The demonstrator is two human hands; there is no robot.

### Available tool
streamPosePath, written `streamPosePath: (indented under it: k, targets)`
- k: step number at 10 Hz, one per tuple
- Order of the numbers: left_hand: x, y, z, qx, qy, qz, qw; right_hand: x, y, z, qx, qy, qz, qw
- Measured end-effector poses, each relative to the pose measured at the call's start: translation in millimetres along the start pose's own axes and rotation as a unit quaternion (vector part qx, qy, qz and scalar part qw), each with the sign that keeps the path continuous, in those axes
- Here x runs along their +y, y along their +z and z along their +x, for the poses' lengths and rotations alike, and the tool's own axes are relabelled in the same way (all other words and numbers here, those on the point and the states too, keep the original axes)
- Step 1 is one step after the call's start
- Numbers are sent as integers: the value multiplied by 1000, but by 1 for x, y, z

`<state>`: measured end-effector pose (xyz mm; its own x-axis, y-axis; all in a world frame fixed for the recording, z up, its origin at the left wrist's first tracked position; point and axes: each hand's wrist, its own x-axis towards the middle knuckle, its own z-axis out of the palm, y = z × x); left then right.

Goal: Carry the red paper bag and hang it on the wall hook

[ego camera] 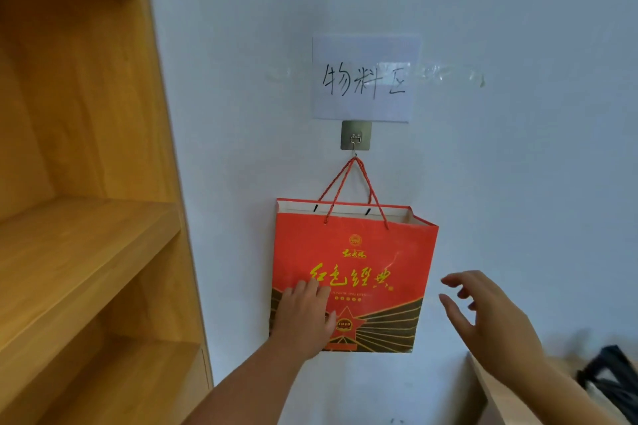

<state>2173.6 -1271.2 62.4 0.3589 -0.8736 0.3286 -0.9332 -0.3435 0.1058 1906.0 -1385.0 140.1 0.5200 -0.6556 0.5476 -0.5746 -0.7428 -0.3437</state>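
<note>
Left hand (303, 316) lies flat, fingers spread, against red paper bag (373, 272).

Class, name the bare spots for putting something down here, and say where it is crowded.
Free: the wooden shelf left of the red paper bag. Crowded: the counter corner at lower right, holding a dark object.

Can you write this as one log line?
red paper bag: hanging on wall hook | left hand: flat on bag | right hand: open, apart
</note>
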Motion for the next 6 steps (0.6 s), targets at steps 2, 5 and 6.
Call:
streamPosePath:
  k: [2,5,6]
  targets:
    - [-8,24,19,-67,1,26,997,5,-21,-11,4,24,-22,999]
    - [-8,27,31,-83,-18,-10,996,4,-24,-10,-18,18,-37,999]
    - [-4,16,15,-70,-8,-7,998,-26,-64,5,56,7,113,992]
